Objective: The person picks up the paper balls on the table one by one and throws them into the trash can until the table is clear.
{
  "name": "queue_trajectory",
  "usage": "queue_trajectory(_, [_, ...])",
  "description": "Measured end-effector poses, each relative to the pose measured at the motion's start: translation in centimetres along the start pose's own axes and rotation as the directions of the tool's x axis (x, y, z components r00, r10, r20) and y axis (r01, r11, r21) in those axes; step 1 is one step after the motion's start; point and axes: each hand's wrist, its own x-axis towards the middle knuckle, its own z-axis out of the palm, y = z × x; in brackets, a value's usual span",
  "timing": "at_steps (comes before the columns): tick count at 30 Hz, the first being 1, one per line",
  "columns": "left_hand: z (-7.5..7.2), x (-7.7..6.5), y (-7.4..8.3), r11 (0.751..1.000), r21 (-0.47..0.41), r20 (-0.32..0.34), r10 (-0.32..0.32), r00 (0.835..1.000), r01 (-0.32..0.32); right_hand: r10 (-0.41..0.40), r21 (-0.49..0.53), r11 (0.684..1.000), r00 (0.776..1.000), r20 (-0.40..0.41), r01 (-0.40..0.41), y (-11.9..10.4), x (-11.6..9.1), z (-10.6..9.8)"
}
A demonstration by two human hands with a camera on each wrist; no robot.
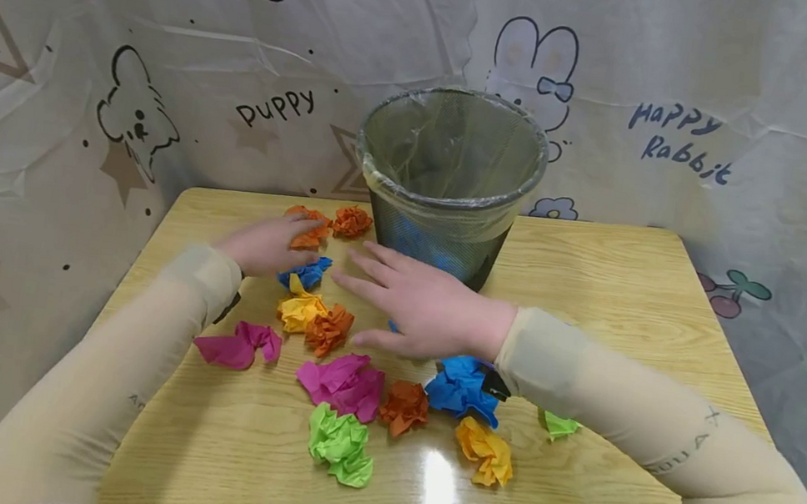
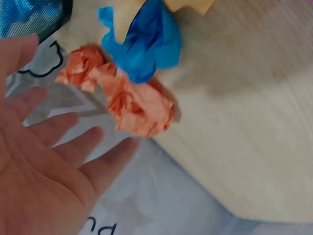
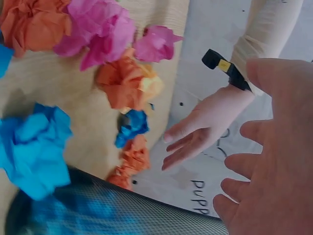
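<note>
My left hand (image 1: pixel 268 245) hovers over the back left of the table, fingers spread, beside an orange crumpled paper ball (image 1: pixel 310 228). The left wrist view shows its palm with nothing in it. A second orange paper ball (image 1: pixel 352 222) lies just right of that one, and a blue paper ball (image 1: pixel 307 272) lies in front. My right hand (image 1: pixel 430 306) is held flat with fingers apart, in front of the mesh wastebasket (image 1: pixel 447 207), and grips nothing. Under it, a blue paper ball (image 3: pixel 36 147) is mostly hidden in the head view.
Several more crumpled papers lie toward the front, among them a magenta one (image 1: pixel 344 385), a green one (image 1: pixel 340 444), a yellow one (image 1: pixel 484 454) and a blue one (image 1: pixel 464 390). The basket has a clear liner, and blue shows through its mesh. A printed curtain (image 1: pixel 416 27) hangs behind the table (image 1: pixel 617 295).
</note>
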Motion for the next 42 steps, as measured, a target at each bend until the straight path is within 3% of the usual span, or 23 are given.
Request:
queue_trajectory(6, [1.9,0.9,-0.5,0.999,-0.019,0.084,-0.033,0.996,0.035,0.027,-0.003,1.0,0.998,0.061,-0.027,-0.1,1.0,2.5])
queue_trajectory(23, [3.6,2.5,0.3,0.992,0.032,0.116,-0.126,0.985,0.123,0.049,-0.013,0.999,0.995,0.089,-0.048,-0.4,1.2,5.0])
queue_trajectory(42, [4.3,2.4,0.3,0.997,0.059,0.035,-0.05,0.998,0.048,0.058,-0.013,0.998,0.994,0.096,-0.057,0.1,1.2,6.0])
